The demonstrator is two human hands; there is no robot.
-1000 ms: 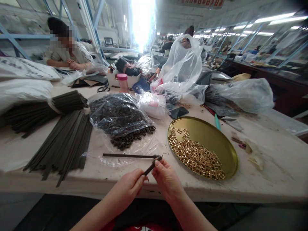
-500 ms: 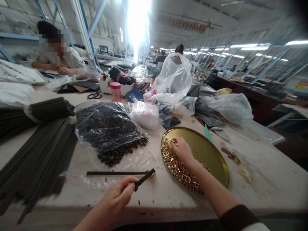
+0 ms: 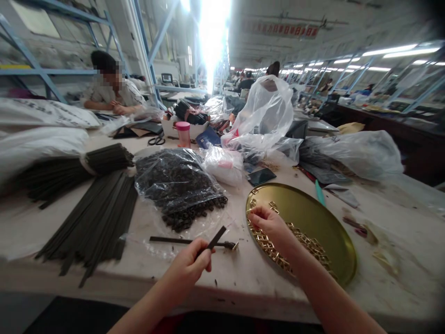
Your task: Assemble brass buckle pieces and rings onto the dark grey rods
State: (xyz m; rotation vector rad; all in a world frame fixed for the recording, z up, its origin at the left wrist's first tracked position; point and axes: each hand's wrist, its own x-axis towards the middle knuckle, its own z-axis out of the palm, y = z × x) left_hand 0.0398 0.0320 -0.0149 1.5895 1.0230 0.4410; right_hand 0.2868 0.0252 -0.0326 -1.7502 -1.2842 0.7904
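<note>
My left hand (image 3: pixel 193 264) is closed round a short dark strap (image 3: pixel 217 236), whose free end points up and right. Beneath it a longer dark strap (image 3: pixel 168 240) lies on the table, with a small gold buckle (image 3: pixel 235 247) at its right end. My right hand (image 3: pixel 269 225) is at the left rim of a round gold tray (image 3: pixel 309 204), thumb and fingers pinched on what looks like a small gold buckle (image 3: pixel 249 212). Many rectangular gold buckles (image 3: pixel 314 248) are heaped along the tray's near side, partly hidden by my right forearm.
Left of my hands are a clear bag of small dark loops (image 3: pixel 174 181), loose dark straps (image 3: pixel 100 218) and a tied bundle (image 3: pixel 107 157). Behind stand a pink-lidded jar (image 3: pixel 183 134), scissors (image 3: pixel 156 140), a phone (image 3: pixel 262 176) and plastic bags (image 3: pixel 264 111). A co-worker (image 3: pixel 114 93) sits at far left.
The view has swung left, so the scene sits further right. My right hand has shifted toward the tray's left rim, and the strap in my left hand now points more steeply upward.
</note>
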